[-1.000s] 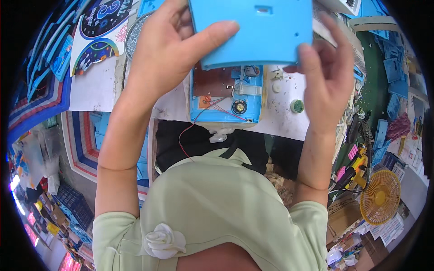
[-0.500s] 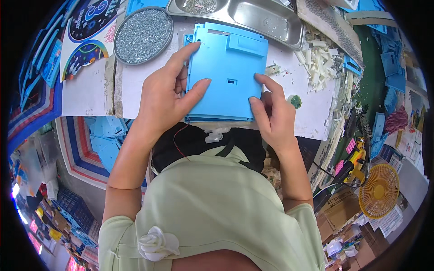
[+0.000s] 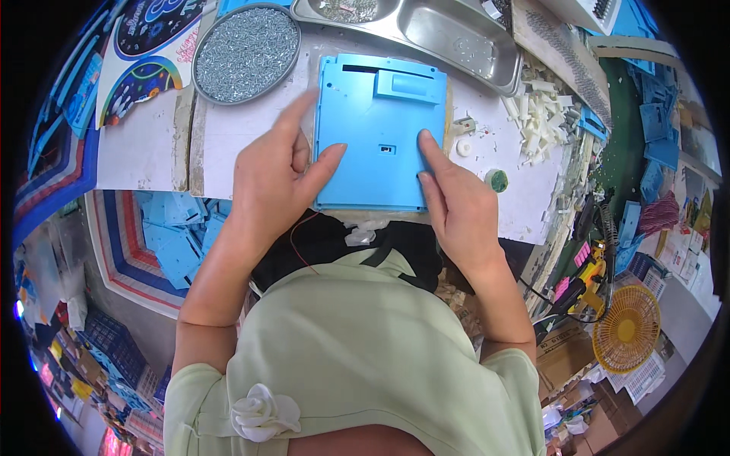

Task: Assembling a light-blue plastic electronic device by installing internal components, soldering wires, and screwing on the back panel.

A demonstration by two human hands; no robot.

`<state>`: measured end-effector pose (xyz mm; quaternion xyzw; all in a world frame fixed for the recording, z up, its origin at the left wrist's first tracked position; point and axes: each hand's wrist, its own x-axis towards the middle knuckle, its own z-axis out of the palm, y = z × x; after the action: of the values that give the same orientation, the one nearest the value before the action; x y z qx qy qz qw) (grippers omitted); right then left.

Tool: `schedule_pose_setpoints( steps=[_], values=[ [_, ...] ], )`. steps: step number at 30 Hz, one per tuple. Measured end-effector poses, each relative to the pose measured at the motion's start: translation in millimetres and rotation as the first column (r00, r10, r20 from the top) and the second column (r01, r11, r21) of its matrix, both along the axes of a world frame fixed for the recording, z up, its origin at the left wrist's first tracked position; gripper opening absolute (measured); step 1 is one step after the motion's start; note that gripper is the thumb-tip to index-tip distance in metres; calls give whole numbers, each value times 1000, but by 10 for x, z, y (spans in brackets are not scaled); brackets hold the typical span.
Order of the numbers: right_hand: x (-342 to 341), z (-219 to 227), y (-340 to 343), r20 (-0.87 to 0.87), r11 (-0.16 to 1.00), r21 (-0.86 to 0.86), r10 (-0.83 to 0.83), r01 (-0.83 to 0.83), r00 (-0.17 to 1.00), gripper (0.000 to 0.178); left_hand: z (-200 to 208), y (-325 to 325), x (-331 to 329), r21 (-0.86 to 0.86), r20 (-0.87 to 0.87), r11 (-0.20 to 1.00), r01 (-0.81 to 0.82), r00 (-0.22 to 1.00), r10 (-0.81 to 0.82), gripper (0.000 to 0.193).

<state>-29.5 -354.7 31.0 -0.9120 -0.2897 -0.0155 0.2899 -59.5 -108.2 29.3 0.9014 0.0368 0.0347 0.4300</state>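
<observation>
1. Your blue panel (image 3: pixel 357 175) lies flat on the white table (image 3: pixel 525 205), right in front of you.
2. Your left hand (image 3: pixel 277 171) has its thumb and pointer spread wide; the thumb tip is on the panel at 9 o'clock.
3. Your right hand (image 3: pixel 468 209) rests its thumb and pointer on the 3 o'clock edge, a small gap between them. I can't tell if its other fingers grip.
4. It looks like you're lining the panel up. Next, press evenly, and keep the red wire (image 3: pixel 298 243) at 7 o'clock from getting pinched.
5. The table's edge is close at 6 o'clock. The round tray (image 3: pixel 228 102) sits at 10, the silver tray (image 3: pixel 391 30) near 12, white bits (image 3: pixel 541 114) at 3. There's most room at 9.
</observation>
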Motion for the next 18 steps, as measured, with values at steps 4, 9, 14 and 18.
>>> schedule_pose_setpoints(
  steps=[4, 9, 14, 18],
  values=[
    [12, 62, -5, -98, 988, -147, 35, -49, 995, 53, -124, -2, -80, -10, 13, 1000, 4, 1000, -4, 56],
    [216, 458, -10, -126, 867, -463, 140, -183, 982, 53, -36, 228, -16, -189, -83, 978, 83, 992, -100, 47],
    [489, 741, 159, -152, 771, -524, 333, -361, 931, 40, -56, 957, 523, 366, 334, 920, -144, 943, 15, 19],
    [796, 940, 342, -233, 597, -617, 483, -512, 844, 24, -208, 1180, 679, 648, 242, 751, -127, 969, -45, 13]
  ],
)
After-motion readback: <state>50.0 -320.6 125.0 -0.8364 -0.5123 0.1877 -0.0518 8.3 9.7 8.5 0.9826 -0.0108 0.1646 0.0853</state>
